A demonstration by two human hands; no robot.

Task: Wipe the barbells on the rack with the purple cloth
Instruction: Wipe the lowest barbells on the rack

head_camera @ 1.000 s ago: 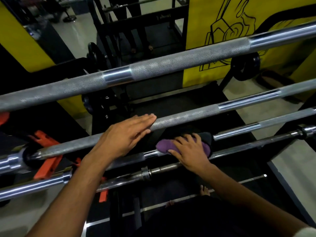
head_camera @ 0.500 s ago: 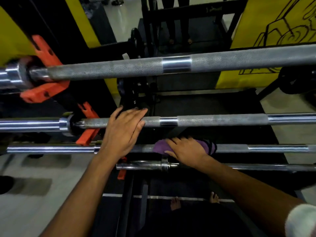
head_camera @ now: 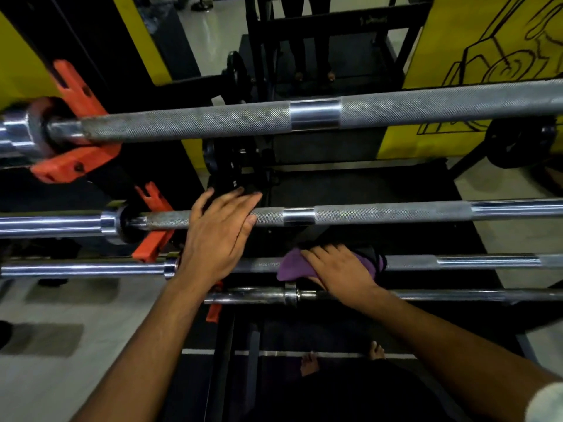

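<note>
My right hand [head_camera: 341,275] presses the cloth [head_camera: 294,268] onto the third bar [head_camera: 457,262], fingers spread over the fabric and bent down across it, so the grip holds the cloth against the steel. The cloth is purple, bunched, and wraps the bar just right of its left collar; a dark part of it shows past my fingers on the right. My left hand [head_camera: 217,236] lies flat, fingers straight and together, on the knurled shaft of the second bar [head_camera: 380,213]; this grip is wide and holds nothing.

Nearest me, below the rack, my bare feet [head_camera: 309,362] stand on a dark mat [head_camera: 344,333] beside pale floor [head_camera: 61,315]. The lowest bar [head_camera: 253,295] runs under my right wrist, its collar just left of that hand. Above it comes the third bar with the cloth, then the second bar, whose smooth centre ring lies just right of my left fingertips. The top bar [head_camera: 213,121] is the thickest in view, knurled, with one smooth ring near mid-frame.

Orange hooks [head_camera: 73,166] cradle the left ends of the top and second bars. Beyond the rack are a black weight plate [head_camera: 236,71], a black frame [head_camera: 335,22] and yellow walls [head_camera: 475,41] with a black line drawing.
</note>
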